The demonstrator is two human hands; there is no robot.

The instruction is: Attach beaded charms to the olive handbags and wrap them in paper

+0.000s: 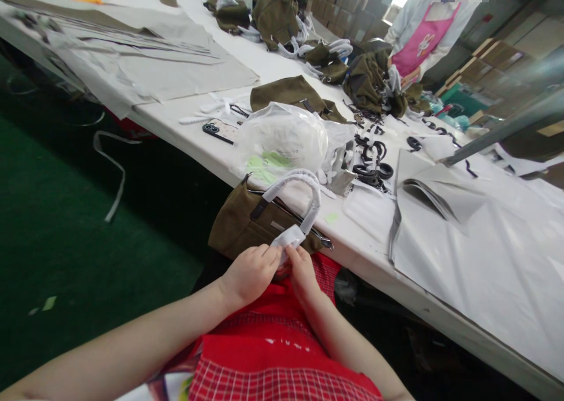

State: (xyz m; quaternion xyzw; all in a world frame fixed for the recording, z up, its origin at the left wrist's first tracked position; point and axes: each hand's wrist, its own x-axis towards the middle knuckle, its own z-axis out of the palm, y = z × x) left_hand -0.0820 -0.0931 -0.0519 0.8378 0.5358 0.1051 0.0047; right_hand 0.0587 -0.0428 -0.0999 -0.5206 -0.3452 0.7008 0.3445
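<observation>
Fingers of your left hand (251, 272) and right hand (302, 272) pinch the white wrap end (288, 236) between them, the wrapped handle (304, 192) arching up and away over the olive bag (247, 219).

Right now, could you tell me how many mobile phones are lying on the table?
1: the phone lies face down near the table's front edge, left of the plastic bag. Others may be hidden under fabric.
</observation>
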